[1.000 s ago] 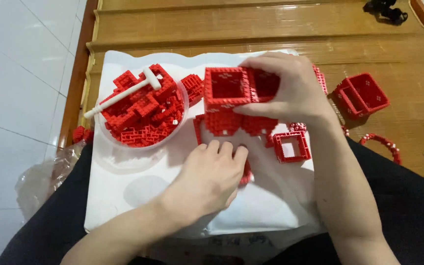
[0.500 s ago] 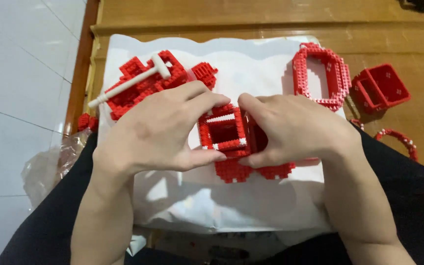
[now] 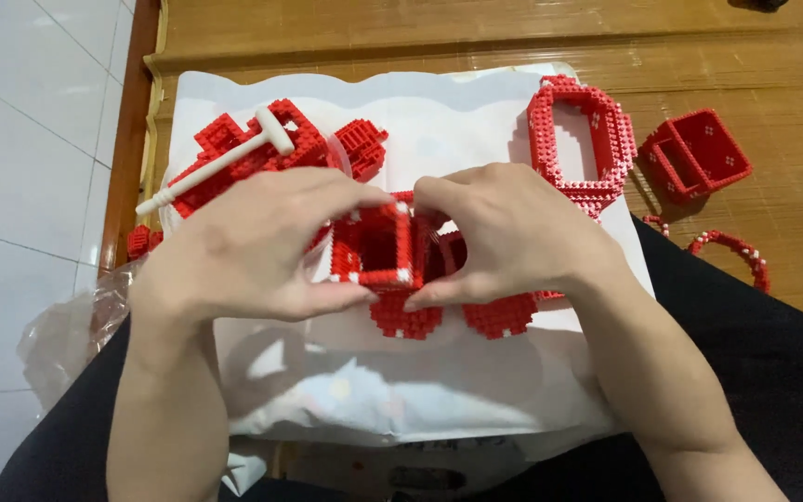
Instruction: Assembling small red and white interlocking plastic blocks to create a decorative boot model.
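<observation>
Both hands close on a small red hollow square frame built of tiny plastic bricks (image 3: 378, 249), held just above the middle of the white plastic sheet (image 3: 439, 121). The left hand (image 3: 253, 246) pinches its left side between thumb and fingers; the right hand (image 3: 513, 237) clamps the right side the same way. Beneath the frame lie flat red brick pieces (image 3: 499, 318), touching the sheet. A heap of loose red bricks (image 3: 262, 149) with a white plastic tool (image 3: 220, 163) lies by the sheet's far left corner. A red octagonal brick ring (image 3: 580, 139) sits at its far right edge, and a red brick box (image 3: 694, 153) rests on the wooden floor (image 3: 476, 33).
</observation>
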